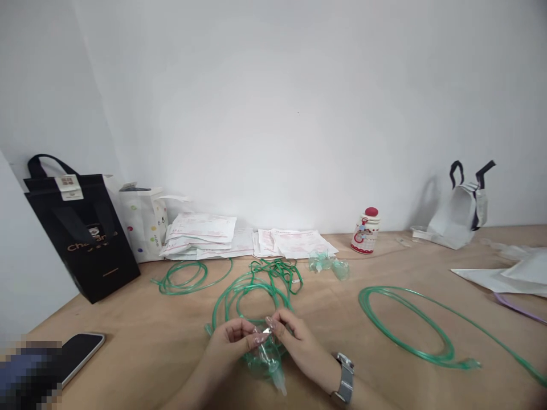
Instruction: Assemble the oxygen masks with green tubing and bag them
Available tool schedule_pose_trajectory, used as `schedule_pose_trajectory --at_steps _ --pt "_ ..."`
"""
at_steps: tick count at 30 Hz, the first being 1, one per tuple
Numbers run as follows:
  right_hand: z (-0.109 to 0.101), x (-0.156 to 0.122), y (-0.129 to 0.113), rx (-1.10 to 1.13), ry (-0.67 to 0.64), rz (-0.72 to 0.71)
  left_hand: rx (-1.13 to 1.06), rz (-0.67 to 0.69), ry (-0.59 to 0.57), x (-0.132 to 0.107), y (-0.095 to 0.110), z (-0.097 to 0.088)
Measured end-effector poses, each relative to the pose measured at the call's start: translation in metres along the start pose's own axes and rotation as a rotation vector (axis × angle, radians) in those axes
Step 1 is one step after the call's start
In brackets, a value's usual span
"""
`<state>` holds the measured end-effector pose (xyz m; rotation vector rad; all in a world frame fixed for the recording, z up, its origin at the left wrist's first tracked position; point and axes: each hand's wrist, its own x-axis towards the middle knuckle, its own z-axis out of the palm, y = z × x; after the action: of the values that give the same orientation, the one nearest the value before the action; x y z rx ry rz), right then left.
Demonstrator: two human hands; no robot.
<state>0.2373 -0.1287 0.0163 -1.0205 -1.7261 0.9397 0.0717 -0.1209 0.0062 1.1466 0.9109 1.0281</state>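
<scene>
A clear green oxygen mask (265,364) is between my hands near the table's front edge, its pale connector pointing down and to the right. My left hand (234,340) pinches the mask's upper edge, thumb against fingers. On the other side my right hand (294,337), with a watch on the wrist, grips the same edge near a small shiny strip (267,330). Just behind lies coiled green tubing (217,302), partly hidden by my hands. Dark green elastic straps (277,270) lie in a tangle beyond it. Two small clear green pieces (322,262) rest farther back.
More green tubing lies coiled at left (183,279) and right (427,316). White packets (205,230) are stacked by the wall. A black bag (98,245), phone (83,353), red-capped bottle (365,233) and white bag (455,222) stand or lie around. White wrappers (504,279) lie far right.
</scene>
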Motion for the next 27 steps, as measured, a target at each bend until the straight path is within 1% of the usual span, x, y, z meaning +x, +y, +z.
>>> schedule_pose_trajectory --at_steps 2,6,9,10,12,14,15,16,17,20,22,25,27 --pt "0.0 -0.002 -0.002 -0.009 -0.044 0.008 0.011 0.009 0.013 0.0 -0.002 0.002" --pt "0.001 -0.003 -0.002 -0.038 -0.067 -0.003 0.043 0.036 0.018 0.001 -0.007 0.003" --pt "0.0 -0.002 0.001 -0.034 -0.011 0.009 0.141 0.075 0.026 0.001 -0.009 0.001" --pt "-0.001 -0.001 0.003 -0.016 0.026 0.016 0.218 0.111 0.06 0.0 -0.008 0.0" --pt "-0.003 0.002 0.006 0.045 0.09 0.035 0.428 0.243 0.197 -0.003 -0.006 -0.002" --pt "-0.004 0.004 0.007 0.123 0.11 0.06 0.623 0.389 0.324 -0.006 -0.002 -0.004" --pt "-0.004 0.005 0.007 0.161 0.103 0.073 0.675 0.432 0.339 -0.007 0.0 -0.004" --pt "-0.004 0.005 0.007 0.194 0.086 0.083 0.694 0.444 0.315 -0.009 0.002 -0.003" --pt "-0.003 0.005 0.006 0.22 0.063 0.089 0.689 0.433 0.261 -0.011 0.004 -0.001" --pt "0.001 0.003 0.004 0.25 -0.002 0.088 0.617 0.38 0.091 -0.015 0.007 0.005" --pt "0.003 0.002 0.004 0.233 -0.019 0.086 0.56 0.345 0.016 -0.016 0.006 0.008" --pt "0.005 0.0 0.004 0.199 -0.033 0.087 0.447 0.294 -0.029 -0.014 0.001 0.007" --pt "0.005 -0.002 0.003 0.184 -0.067 0.072 0.403 0.279 -0.03 -0.011 -0.004 0.005"
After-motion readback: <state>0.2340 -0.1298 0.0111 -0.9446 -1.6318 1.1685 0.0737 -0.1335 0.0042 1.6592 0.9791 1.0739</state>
